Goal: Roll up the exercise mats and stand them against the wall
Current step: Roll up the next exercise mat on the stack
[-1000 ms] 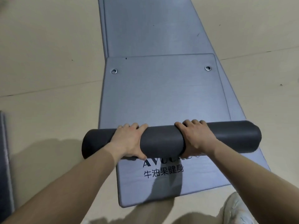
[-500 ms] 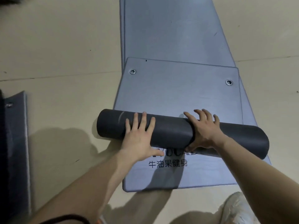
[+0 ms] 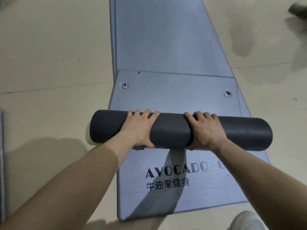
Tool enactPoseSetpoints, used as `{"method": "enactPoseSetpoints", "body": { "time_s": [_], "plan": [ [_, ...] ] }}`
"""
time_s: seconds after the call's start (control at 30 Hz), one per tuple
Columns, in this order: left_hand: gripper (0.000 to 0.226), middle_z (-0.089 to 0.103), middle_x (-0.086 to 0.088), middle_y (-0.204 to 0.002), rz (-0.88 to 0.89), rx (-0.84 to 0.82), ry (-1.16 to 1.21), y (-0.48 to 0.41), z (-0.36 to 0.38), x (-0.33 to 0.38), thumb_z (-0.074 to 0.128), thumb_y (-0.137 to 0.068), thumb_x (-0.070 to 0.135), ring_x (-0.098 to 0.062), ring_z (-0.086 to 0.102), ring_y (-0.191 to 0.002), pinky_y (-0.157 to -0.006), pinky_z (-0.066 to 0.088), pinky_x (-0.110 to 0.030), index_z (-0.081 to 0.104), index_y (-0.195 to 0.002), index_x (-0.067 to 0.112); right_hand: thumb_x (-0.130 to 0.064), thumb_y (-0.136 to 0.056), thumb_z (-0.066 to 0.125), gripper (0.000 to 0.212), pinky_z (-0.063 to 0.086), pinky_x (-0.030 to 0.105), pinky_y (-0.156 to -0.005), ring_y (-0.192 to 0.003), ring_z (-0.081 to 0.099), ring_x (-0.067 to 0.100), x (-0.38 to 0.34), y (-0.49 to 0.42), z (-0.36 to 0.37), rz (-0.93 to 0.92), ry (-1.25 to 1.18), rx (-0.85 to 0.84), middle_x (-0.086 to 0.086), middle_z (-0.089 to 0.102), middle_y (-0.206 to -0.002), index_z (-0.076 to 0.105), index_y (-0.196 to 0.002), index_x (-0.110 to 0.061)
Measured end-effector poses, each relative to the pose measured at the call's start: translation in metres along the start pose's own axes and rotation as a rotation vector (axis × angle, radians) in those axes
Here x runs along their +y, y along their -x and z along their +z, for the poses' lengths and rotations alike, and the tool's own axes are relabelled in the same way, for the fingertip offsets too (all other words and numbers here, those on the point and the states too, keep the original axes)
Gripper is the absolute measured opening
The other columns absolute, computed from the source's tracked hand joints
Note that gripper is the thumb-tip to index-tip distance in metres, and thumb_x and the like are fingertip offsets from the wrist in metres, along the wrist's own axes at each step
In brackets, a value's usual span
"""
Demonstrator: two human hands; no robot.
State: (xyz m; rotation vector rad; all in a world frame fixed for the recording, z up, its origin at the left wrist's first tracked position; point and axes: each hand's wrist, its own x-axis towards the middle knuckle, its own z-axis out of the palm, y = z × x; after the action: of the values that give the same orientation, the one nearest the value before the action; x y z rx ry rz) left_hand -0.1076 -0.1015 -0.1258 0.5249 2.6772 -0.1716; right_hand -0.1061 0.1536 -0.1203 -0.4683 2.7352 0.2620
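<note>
Your left hand point(image 3: 137, 128) and right hand point(image 3: 206, 131) each clamp over the dark rolled mat point(image 3: 171, 130), which lies crosswise on the flat grey mat point(image 3: 174, 90); press evenly on both sides so the wraps tighten and the ends finish flush.

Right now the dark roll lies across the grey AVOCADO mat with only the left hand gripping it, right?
Not quite. The head view shows both the left hand and the right hand gripping the dark roll, which lies across the grey AVOCADO mat.
</note>
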Motion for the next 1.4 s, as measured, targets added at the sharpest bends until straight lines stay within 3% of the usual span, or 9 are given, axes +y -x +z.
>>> {"method": "enactPoseSetpoints", "body": {
  "time_s": [0.2,0.37,0.53,0.6,0.7,0.87,1.0,1.17,1.4],
  "plan": [
    [0.13,0.053,0.001,-0.135,0.075,-0.28,0.109,0.077,0.018,0.031,0.078,-0.044,0.081,-0.032,0.06,-0.115,-0.094,0.049,-0.048,0.019,-0.149,0.033,-0.082,-0.045,0.074,0.126,0.037,0.052,-0.109,-0.123,0.054,0.028,-0.023,0.08,0.014,-0.087,-0.162,-0.229,-0.002,0.052,-0.135,0.023,-0.15,-0.036],
    [0.132,0.051,0.002,-0.145,0.056,-0.378,0.233,0.073,0.004,0.028,0.085,-0.048,0.075,-0.027,0.055,-0.128,-0.104,0.046,-0.045,0.021,-0.156,0.035,-0.07,-0.039,0.089,0.149,0.018,0.067,-0.115,-0.147,0.033,0.041,-0.047,0.143,0.052,0.02,-0.118,-0.03,0.017,0.036,-0.159,0.018,-0.161,-0.023],
    [0.097,0.02,-0.005,-0.169,-0.102,-0.021,0.144,0.106,0.013,0.044,0.057,-0.086,0.073,-0.034,0.022,-0.153,-0.123,0.017,-0.055,0.015,-0.162,0.029,-0.087,-0.042,0.078,0.148,0.009,0.062,-0.122,-0.156,0.009,0.033,-0.015,0.074,0.01,-0.017,-0.219,-0.155,0.008,0.018,-0.166,0.004,-0.161,-0.036],
    [0.124,-0.005,-0.015,-0.171,-0.096,-0.047,0.061,0.118,0.025,0.053,0.052,-0.075,0.087,-0.043,-0.001,-0.155,-0.123,0.004,-0.06,-0.006,-0.163,0.022,-0.088,-0.044,0.077,0.147,0.004,0.063,-0.122,-0.157,0.001,0.034,-0.01,0.061,-0.001,-0.015,-0.237,-0.183,0.009,0.01,-0.167,0.003,-0.16,-0.037],
    [0.146,-0.004,-0.011,-0.171,-0.102,-0.016,0.047,0.08,0.022,0.04,0.056,-0.056,0.098,-0.039,-0.001,-0.156,-0.125,0.004,-0.057,-0.013,-0.161,0.024,-0.08,-0.046,0.081,0.14,0.01,0.064,-0.119,-0.153,0.017,0.038,-0.021,0.074,0.02,0.054,-0.177,-0.008,0.014,0.025,-0.163,0.019,-0.16,-0.026],
    [0.133,0.012,-0.006,-0.171,-0.041,0.038,0.113,0.008,-0.003,-0.002,0.042,-0.061,0.101,-0.034,0.006,-0.157,-0.125,0.004,-0.057,0.003,-0.163,0.025,-0.068,-0.044,0.087,0.14,0.026,0.066,-0.112,-0.14,0.039,0.041,-0.006,0.032,0.031,0.04,-0.029,0.147,0.017,0.04,-0.155,0.021,-0.158,-0.023],
    [0.142,0.022,-0.012,-0.165,-0.028,0.131,-0.048,-0.007,0.004,0.002,0.051,-0.052,0.1,-0.04,0.023,-0.15,-0.12,0.021,-0.06,0.0,-0.16,0.024,-0.088,-0.032,0.069,0.138,0.043,0.051,-0.104,-0.124,0.056,0.034,0.027,-0.036,-0.016,-0.075,-0.09,-0.034,0.004,0.055,-0.138,0.026,-0.151,-0.033],
    [0.137,0.05,0.0,-0.147,0.013,0.065,0.122,-0.053,-0.019,-0.022,0.062,-0.038,0.096,-0.031,0.053,-0.127,-0.109,0.04,-0.051,0.023,-0.153,0.033,-0.088,-0.029,0.074,0.125,0.049,0.04,-0.095,-0.112,0.061,0.026,0.037,-0.08,-0.044,-0.063,-0.254,-0.271,-0.006,0.06,-0.121,0.037,-0.139,-0.043],
    [0.136,0.04,0.005,-0.156,0.061,-0.097,0.137,0.008,-0.019,-0.039,0.08,-0.046,0.082,-0.025,0.04,-0.14,-0.117,0.03,-0.049,0.02,-0.158,0.036,-0.088,-0.033,0.075,0.111,0.052,0.04,-0.087,-0.103,0.064,0.026,-0.024,-0.027,-0.03,-0.041,-0.375,-0.363,-0.007,0.067,-0.114,0.046,-0.126,-0.036]
  ]
}}
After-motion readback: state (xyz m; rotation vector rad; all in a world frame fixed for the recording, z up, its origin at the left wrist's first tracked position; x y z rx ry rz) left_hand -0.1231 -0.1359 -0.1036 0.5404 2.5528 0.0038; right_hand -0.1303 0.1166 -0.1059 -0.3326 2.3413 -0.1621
